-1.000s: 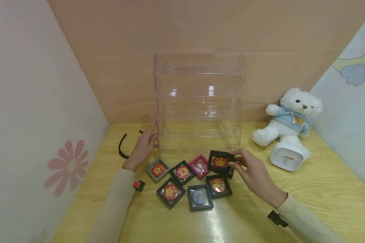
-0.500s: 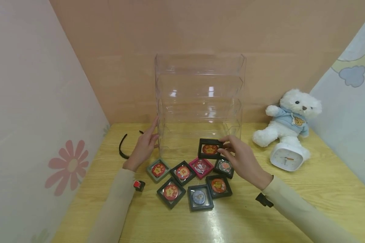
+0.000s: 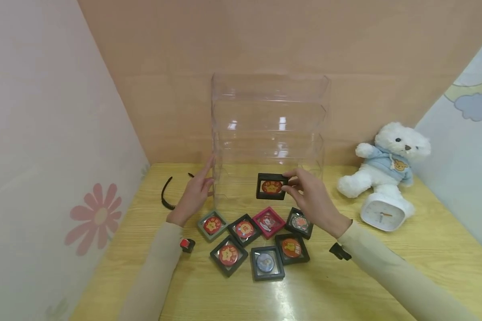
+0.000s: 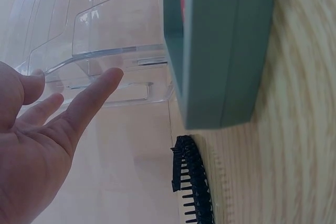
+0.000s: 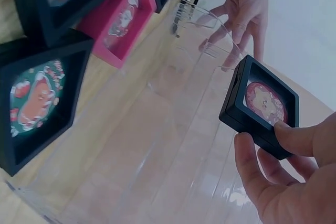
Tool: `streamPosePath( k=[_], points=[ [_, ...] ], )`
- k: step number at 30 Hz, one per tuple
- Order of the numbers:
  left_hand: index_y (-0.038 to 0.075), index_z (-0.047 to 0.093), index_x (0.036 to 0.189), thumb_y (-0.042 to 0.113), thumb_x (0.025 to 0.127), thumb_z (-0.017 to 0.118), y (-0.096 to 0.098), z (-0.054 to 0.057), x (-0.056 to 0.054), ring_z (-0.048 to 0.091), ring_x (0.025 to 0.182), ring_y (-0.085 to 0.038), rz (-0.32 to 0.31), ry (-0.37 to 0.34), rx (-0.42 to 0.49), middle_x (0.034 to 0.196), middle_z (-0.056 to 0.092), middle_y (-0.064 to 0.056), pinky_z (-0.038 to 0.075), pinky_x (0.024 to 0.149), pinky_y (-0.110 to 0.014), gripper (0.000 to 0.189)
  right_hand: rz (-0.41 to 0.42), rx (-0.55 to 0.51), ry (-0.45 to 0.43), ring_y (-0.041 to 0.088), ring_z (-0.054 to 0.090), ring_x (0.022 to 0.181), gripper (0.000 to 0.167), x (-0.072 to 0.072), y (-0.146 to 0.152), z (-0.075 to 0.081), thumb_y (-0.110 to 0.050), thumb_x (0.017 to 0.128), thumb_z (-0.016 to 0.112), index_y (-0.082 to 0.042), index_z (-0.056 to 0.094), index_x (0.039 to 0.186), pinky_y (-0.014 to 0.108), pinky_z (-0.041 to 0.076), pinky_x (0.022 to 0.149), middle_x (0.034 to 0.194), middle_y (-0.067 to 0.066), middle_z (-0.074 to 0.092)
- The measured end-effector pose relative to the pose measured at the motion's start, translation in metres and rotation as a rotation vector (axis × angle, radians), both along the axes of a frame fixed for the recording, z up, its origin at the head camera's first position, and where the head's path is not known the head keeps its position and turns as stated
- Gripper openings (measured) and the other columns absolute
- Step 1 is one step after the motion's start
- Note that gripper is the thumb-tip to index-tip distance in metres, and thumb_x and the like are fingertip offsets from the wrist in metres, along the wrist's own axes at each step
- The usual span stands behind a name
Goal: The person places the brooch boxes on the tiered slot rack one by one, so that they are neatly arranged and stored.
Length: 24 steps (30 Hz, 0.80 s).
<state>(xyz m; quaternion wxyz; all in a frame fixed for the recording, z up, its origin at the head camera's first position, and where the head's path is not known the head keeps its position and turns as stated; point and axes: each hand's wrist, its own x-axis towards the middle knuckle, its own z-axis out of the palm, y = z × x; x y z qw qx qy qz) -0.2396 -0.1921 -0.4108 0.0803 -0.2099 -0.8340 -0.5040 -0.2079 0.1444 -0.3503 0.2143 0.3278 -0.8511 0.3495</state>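
My right hand (image 3: 315,200) pinches a black display frame (image 3: 272,187) by its right edge, thumb in front; a red badge with a yellow star shows inside it. The frame is held upright in front of the lower part of a clear tiered rack (image 3: 269,116). Against the rack's left side rests my left hand (image 3: 194,191), its fingers extended, as the left wrist view also shows. In front of the rack lie several more badge frames on the table, among them a green one (image 3: 212,225), a pink one (image 3: 268,222) and a grey one (image 3: 267,263).
A black toothed headband (image 3: 166,196) lies left of the left hand. At the right, a white teddy bear (image 3: 389,160) in a blue top sits behind a white clock (image 3: 383,212). Walls stand at the back and both sides of the wooden table (image 3: 345,290).
My right hand has lifted the black frame off another black frame and carried it left and toward the rack. The left hand stays at the rack's side. The head view has shifted slightly.
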Motion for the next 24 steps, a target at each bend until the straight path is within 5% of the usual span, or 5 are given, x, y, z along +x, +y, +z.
streamPosePath(
  k=[24],
  points=[
    [0.033, 0.012, 0.164, 0.002, 0.107, 0.042, 0.002, -0.003, -0.001, 0.054, 0.127, -0.043, 0.007, 0.013, 0.007, 0.165, 0.022, -0.005, 0.062, 0.081, -0.036, 0.071, 0.019, -0.015, -0.049, 0.030, 0.071, 0.098, 0.027, -0.039, -0.030, 0.023, -0.001, 0.095, 0.069, -0.002, 0.057, 0.120, 0.043, 0.062, 0.082, 0.118, 0.015, 0.066]
  ],
)
